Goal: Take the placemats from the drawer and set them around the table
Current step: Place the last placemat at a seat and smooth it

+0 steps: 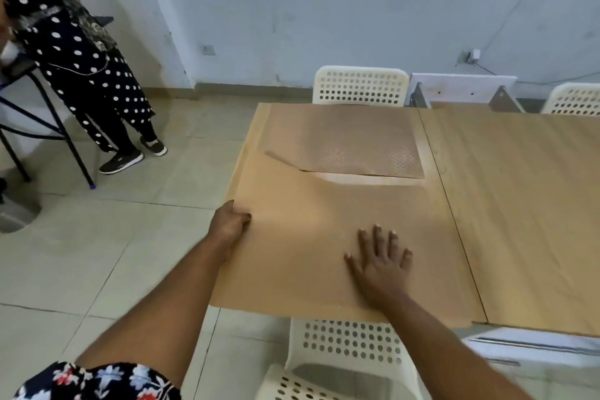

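While the near placemat point(324, 237) lies crosswise under both hands, its left edge is pinched by the left hand point(229, 227); the right hand point(381, 265) is spread flat on it.

- Your near placemat point(324, 237) lay on the left end of the table point(519, 204), reaching to the table's near and left edges.
- Your left hand point(229, 226) held that placemat at its left edge; your right hand point(381, 261) lay flat on it, to the right.
- A second placemat point(344, 140) lay behind the first, on the far side of the table, its near edge touching or just under the first one's raised far edge.
- One chair point(360, 84) stood behind the table, beyond the second placemat; another chair point(574, 97) stood further right.
- A third chair point(350, 347) sat below the table's near edge, in front of you.
- A person point(74, 52) stood on the floor point(97, 253) at far left, well apart from the table.
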